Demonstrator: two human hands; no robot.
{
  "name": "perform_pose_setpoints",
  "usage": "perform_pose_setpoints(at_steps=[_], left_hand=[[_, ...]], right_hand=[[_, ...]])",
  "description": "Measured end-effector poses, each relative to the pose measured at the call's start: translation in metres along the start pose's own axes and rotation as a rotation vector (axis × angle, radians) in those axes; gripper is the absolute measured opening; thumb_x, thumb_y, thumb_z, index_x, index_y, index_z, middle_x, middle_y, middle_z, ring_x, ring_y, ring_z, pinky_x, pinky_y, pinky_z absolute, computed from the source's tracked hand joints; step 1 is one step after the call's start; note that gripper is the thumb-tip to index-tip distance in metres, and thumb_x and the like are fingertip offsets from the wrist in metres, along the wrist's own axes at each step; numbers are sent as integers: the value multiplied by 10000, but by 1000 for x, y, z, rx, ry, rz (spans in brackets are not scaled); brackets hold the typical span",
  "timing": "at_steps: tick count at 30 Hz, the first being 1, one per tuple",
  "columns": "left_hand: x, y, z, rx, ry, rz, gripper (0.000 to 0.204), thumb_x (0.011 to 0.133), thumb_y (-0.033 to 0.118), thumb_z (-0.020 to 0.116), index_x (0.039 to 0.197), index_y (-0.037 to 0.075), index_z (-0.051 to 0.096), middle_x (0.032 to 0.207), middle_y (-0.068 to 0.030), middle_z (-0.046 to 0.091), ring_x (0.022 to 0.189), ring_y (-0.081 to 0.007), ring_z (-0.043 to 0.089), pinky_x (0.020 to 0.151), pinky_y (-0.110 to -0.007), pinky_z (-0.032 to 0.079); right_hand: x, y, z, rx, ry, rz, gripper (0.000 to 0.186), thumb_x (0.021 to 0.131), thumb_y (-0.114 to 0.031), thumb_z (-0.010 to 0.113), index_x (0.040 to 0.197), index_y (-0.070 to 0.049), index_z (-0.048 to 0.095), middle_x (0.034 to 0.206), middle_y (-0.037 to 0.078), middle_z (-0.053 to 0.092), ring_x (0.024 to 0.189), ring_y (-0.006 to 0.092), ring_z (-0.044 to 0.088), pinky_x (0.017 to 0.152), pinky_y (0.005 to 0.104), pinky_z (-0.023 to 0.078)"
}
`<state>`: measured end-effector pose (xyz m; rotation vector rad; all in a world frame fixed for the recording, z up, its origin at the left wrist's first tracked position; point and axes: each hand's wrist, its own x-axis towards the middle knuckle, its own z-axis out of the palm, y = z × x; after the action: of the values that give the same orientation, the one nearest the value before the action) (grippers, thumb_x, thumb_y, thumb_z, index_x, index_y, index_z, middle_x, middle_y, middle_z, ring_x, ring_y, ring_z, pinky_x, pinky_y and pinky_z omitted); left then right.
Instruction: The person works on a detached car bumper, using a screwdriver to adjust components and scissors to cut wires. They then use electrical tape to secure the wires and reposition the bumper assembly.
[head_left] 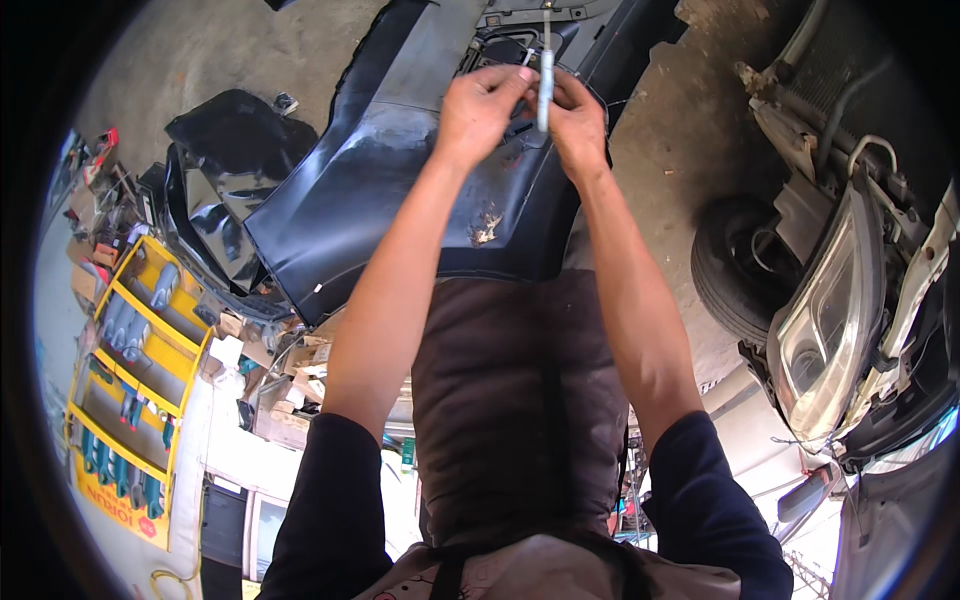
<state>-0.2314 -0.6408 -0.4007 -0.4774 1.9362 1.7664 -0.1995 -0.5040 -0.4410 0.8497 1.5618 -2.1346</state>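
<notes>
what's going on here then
A person has both bare hands raised together over a dark car body panel. The left hand and right hand have their fingers bent around a slim pale object; which one grips it isn't clear. A tyre and a headlight are off to the right.

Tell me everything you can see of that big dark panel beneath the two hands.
The panel is broad, curved and blue-black with a glossy sheen, perhaps plastic or painted metal. A pale, flaky-looking patch marks its near part. It fills much of the upper middle. The left hand and right hand are over it; whether they touch it is unclear.
</notes>
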Motion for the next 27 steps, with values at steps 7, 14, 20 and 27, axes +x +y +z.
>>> perform_pose_setpoints(at_steps=[7,14,20,27], left_hand=[[-32,-17,30,-421,-94,-181,482,959,404,631,1268,34,629,1078,-16,646,956,-127,607,799,-278,463],[-48,-62,50,-967,293,-599,244,990,311,594,1136,122,641,905,25,638,789,-139,599,721,-326,486],[-24,-79,53,-1124,97,-640,211,994,290,566,927,110,653,782,48,615,631,-83,488,600,-239,417],[-12,-82,50,-1120,256,-739,205,995,261,562,920,85,637,752,35,577,625,-84,491,595,-229,410]], right_hand=[[-12,-30,-24,-15,-83,30,523,838,-73,734,1317,16,543,1101,138,685,932,149,649,820,265,524],[-18,-14,-20,-282,61,-97,487,832,-39,736,1276,22,547,923,102,700,791,113,636,675,259,523],[-31,-20,-2,-145,123,1,430,847,-1,711,1245,8,550,879,76,687,723,116,642,610,251,513],[-31,-9,-6,88,206,63,403,859,-6,722,1216,9,536,880,72,682,727,144,665,640,253,515]])
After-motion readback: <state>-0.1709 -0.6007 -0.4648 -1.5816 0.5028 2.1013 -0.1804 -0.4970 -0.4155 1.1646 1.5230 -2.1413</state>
